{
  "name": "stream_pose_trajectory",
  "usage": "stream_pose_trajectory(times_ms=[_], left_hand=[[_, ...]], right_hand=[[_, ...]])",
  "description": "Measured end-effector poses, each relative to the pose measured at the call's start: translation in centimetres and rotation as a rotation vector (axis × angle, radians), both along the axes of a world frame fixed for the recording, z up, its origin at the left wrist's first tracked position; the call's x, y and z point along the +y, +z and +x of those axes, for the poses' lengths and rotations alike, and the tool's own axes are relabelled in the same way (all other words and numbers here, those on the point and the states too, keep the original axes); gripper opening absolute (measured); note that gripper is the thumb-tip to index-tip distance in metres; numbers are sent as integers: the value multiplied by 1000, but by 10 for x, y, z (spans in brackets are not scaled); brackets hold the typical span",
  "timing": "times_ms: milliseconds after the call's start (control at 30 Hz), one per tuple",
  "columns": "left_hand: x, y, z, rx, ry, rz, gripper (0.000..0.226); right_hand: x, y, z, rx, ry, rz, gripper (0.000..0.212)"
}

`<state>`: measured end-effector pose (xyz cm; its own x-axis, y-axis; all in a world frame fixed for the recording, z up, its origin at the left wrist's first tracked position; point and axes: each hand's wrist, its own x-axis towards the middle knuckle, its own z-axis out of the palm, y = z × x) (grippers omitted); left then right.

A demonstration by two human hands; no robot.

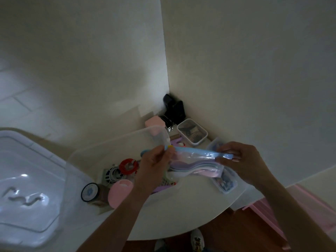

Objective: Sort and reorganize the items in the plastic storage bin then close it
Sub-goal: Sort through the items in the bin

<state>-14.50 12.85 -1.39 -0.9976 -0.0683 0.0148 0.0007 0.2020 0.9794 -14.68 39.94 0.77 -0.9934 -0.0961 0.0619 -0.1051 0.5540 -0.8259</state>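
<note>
A clear zip bag (196,164) with a blue sealing strip and pastel items inside hangs over the clear plastic storage bin (116,142). My left hand (154,164) pinches the bag's left end by its yellow slider. The bag's right end is pinched by my right hand (236,159). Inside the bin lie a red coiled cable (128,166), a white coiled cable (113,174), a pink round case (120,192) and a dark-rimmed round tin (90,191). The bin's lid (27,179) lies off to the left.
The bin stands on a white round table (190,206) in a wall corner. Behind it are a small clear box (191,131) with dark contents, a pink box (154,122), black gear with cords (173,108), and a flat clear case (225,182) at the right.
</note>
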Motion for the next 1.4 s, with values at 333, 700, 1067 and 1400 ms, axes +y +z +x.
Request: stream_pose_trajectory(times_ms=[333,700,1067,1400], left_hand=[[8,19,6,45,-60,-66,8],[-4,12,6,49,-200,-216,16],[-18,16,-8,108,151,-16,17],[26,19,-14,-34,9,65,15]], right_hand=[[-77,37,-23,-71,285,-270,12],[-74,19,-36,-76,349,-208,5],[2,3,-27,-112,297,158,9],[-14,-1,-18,-173,421,125,29]])
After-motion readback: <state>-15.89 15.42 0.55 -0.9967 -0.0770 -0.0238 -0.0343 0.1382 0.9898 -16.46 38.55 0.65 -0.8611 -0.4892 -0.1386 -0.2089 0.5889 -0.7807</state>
